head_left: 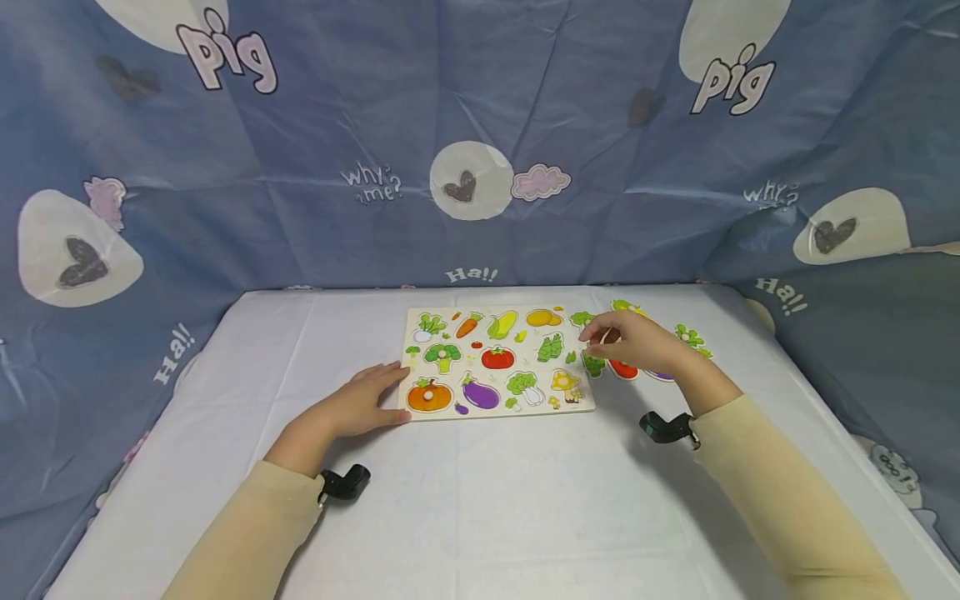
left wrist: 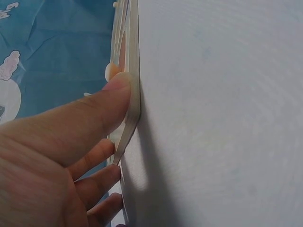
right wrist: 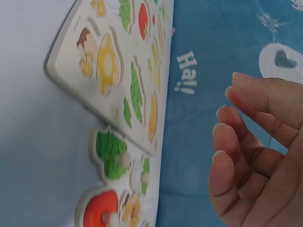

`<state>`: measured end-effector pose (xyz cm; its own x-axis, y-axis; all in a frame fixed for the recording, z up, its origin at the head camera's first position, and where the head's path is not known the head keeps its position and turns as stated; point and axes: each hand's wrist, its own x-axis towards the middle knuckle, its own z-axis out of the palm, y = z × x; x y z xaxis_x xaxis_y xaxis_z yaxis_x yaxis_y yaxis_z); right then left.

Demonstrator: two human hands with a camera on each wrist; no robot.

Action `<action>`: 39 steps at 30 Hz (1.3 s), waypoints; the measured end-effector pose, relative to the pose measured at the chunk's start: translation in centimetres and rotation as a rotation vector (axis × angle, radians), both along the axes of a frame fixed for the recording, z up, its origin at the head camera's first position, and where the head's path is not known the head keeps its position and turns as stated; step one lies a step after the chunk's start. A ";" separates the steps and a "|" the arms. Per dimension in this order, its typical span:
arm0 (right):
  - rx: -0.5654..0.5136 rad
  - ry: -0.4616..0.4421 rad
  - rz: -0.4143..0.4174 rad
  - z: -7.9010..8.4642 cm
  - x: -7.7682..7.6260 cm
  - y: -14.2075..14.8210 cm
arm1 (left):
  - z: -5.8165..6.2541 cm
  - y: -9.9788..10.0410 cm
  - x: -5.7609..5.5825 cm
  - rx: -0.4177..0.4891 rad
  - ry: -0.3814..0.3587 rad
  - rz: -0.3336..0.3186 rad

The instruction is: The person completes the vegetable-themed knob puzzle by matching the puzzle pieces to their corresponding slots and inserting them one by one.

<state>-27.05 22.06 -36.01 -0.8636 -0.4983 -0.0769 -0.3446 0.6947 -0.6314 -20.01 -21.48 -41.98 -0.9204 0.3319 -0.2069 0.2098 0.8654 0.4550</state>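
Note:
A white wooden vegetable puzzle board [head_left: 457, 333] lies flat, with printed shapes such as a tomato [head_left: 498, 358] and an eggplant [head_left: 480, 394]. Knobs stand up on its pumpkin piece [head_left: 429, 397] and broccoli piece [head_left: 442, 358]. My left hand [head_left: 360, 400] rests against the board's near left corner, thumb on the front edge [left wrist: 135, 90] and fingertips at the left side. Above the board's right edge hovers my right hand [head_left: 633, 340], fingers loosely bent, thumb and index tips close together; I see nothing between them. Under it lie loose knobbed pieces, including a green one [right wrist: 111, 153] and a red one [right wrist: 100, 208].
More loose pieces lie right of the board, among them a leafy green one [head_left: 688, 336] and a purple one [head_left: 662, 377], partly behind the right hand. A white cloth [head_left: 525, 500] covers the table. Blue printed fabric [head_left: 315, 125] hangs behind and at both sides.

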 end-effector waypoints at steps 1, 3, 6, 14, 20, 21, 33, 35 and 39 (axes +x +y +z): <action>0.003 0.008 -0.002 -0.1 0.0 0.4 | -0.1 0.0 0.0 0.001 0.001 -0.001; 0.003 0.015 -0.008 -0.1 0.2 1.1 | -0.2 -0.1 -0.1 0.003 0.002 -0.002; 0.004 -0.002 -0.021 -0.4 0.4 2.0 | -0.4 -0.2 -0.3 0.006 0.004 -0.004; 0.017 -0.033 -0.082 -2.3 0.2 3.9 | -0.3 -0.3 -0.2 0.006 0.006 -0.007; -0.001 -0.037 -0.112 -3.8 -0.1 4.8 | -0.4 -0.3 -0.2 0.017 0.000 -0.001; -0.006 -0.039 -0.113 -4.0 -0.1 4.9 | -0.4 -0.3 -0.2 0.018 0.000 0.000; 0.065 -0.043 -0.248 -5.7 -1.0 5.0 | -0.8 -0.4 -0.3 0.021 -0.005 0.001; 0.080 -0.040 -0.263 -5.8 -1.1 5.0 | -0.8 -0.4 -0.4 0.020 -0.008 0.003; 0.101 -0.031 -0.256 -6.0 -1.3 4.9 | -0.8 -0.4 -0.3 0.017 -0.006 0.002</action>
<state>-28.31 26.99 -41.97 -0.9568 -0.2527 -0.1438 -0.1313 0.8168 -0.5617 -20.34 -21.91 -42.82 -0.9200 0.3333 -0.2064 0.2053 0.8581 0.4706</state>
